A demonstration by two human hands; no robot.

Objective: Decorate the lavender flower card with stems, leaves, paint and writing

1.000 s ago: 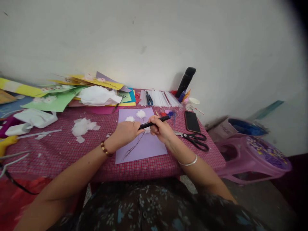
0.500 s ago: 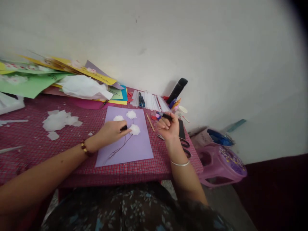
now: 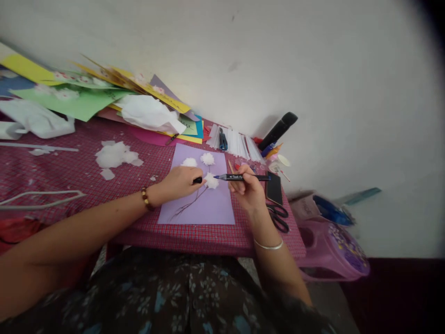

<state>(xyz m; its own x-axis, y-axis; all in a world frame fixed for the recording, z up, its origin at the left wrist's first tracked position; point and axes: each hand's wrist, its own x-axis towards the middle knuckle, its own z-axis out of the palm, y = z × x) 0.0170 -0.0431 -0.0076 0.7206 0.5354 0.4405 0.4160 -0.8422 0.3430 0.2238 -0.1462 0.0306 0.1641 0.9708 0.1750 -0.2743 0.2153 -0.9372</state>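
A purple paper sheet (image 3: 215, 208) lies on the table, with white fluffy paper flowers (image 3: 207, 159) and thin brown drawn stems (image 3: 186, 206) on it. My left hand (image 3: 177, 184) rests over the sheet's left part, closed around a black marker cap (image 3: 198, 180). In my right hand (image 3: 253, 191), at the sheet's right edge, is a dark marker (image 3: 233, 177) held level. Its blue tip points left, at the lower flower (image 3: 211, 182); whether it touches the petals I cannot tell.
Black-handled scissors (image 3: 278, 218) and a dark phone (image 3: 274, 188) lie right of my right hand. White paper pieces (image 3: 113, 154) are on the left. Behind stand piled coloured cards (image 3: 83, 103), a cutter (image 3: 223, 139) and white strips (image 3: 238, 143). A pink stool (image 3: 323, 250) is beside the table.
My right hand has turned and brought the marker level, its tip now over the lower flower. My left hand keeps the cap. The whole view has shifted, so the table appears further right.
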